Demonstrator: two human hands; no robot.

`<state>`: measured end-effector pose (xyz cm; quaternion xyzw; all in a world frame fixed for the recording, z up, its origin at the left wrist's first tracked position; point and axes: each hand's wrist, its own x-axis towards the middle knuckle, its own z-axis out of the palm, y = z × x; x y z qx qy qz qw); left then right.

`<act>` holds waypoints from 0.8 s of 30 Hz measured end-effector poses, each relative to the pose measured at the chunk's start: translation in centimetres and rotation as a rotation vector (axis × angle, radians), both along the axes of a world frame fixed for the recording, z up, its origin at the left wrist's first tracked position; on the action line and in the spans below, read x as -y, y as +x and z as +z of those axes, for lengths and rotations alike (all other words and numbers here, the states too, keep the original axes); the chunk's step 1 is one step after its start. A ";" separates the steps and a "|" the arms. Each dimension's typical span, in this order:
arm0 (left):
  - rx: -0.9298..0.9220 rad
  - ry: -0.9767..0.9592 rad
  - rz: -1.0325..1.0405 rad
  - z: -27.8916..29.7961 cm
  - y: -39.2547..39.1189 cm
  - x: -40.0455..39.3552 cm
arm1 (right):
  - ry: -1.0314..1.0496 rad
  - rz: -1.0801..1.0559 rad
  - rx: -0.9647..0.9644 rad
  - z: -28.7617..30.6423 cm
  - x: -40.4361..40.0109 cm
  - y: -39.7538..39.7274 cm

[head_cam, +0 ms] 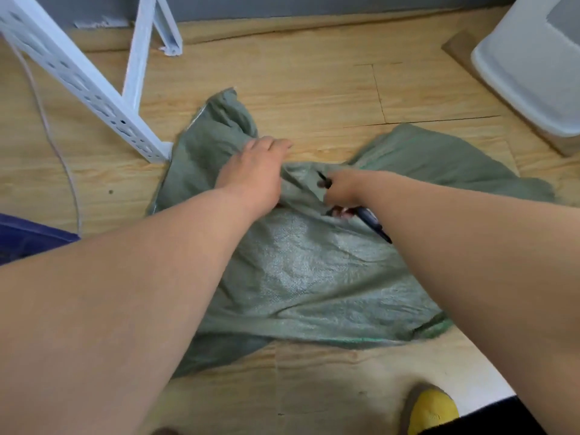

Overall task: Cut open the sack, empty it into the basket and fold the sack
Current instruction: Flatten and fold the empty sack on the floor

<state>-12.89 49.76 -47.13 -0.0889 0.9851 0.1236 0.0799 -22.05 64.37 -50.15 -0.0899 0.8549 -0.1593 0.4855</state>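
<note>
A green woven sack [301, 271] lies crumpled and mostly flat on the wooden floor. My left hand [254, 174] rests palm down on its upper left part, fingers fairly straight. My right hand [342, 191] grips dark-handled scissors [373, 222] at a bunched fold in the sack's middle; the blades are mostly hidden by the hand and cloth. A white plastic basket [530, 73] stands at the far right, its inside out of view.
A white perforated metal frame leg [94, 92] stands on the floor left of the sack, with a thin cable [59, 152] beside it. A blue bin edge [28, 237] shows at the left. A yellow shoe [433, 409] is at the bottom right.
</note>
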 end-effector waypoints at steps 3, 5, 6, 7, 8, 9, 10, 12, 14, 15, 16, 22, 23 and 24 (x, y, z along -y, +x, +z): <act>0.062 -0.131 -0.084 -0.5 -0.4 -0.3 | 0.082 -0.097 0.617 -1.2 -2.1 0.9; 0.224 -0.217 -0.197 -1.6 -0.6 -1.0 | 0.038 -0.156 0.562 -2.8 -3.3 0.2; 0.347 -0.246 -0.242 -2.4 -0.6 -1.4 | 0.036 -0.187 0.373 -3.6 -3.8 -0.5; 0.488 -0.269 -0.262 -3.1 -0.4 -1.8 | 0.071 -0.175 0.112 -4.1 -4.3 -1.3; 0.626 -0.287 -0.261 -3.8 -0.1 -2.2 | 0.125 -0.110 -0.158 -4.6 -4.7 -2.1; 0.726 -0.301 -0.243 -4.2 0.3 -2.6 | 0.163 -0.016 -0.358 -4.8 -5.1 -2.7; 0.771 -0.305 -0.209 -4.6 0.8 -2.7 | 0.170 0.080 -0.457 -5.2 -5.3 -3.0; 0.698 -0.300 -0.133 -4.9 1.9 -2.8 | 0.138 0.209 -0.508 -5.9 -5.3 -3.3; 0.552 -0.290 -0.056 -5.2 2.9 -2.4 | 0.137 0.288 -0.505 -6.6 -4.7 -3.1; 0.533 -0.297 -0.034 -5.4 3.4 -2.1 | 0.151 0.324 -0.482 -7.0 -4.3 -3.0; 0.552 -0.303 -0.023 -5.6 3.8 -1.8 | 0.161 0.350 -0.458 -7.1 -4.1 -2.8; 0.741 -0.337 0.045 -6.0 5.6 -1.2 | 0.356 0.486 -0.385 -7.2 -4.3 -1.7; 0.740 -0.358 0.050 -6.0 5.8 -1.2 | 0.386 0.518 -0.384 -7.1 -4.5 -1.4; 0.727 -0.384 0.052 -6.1 6.0 -1.2 | 0.388 0.532 -0.393 -7.1 -4.8 -1.2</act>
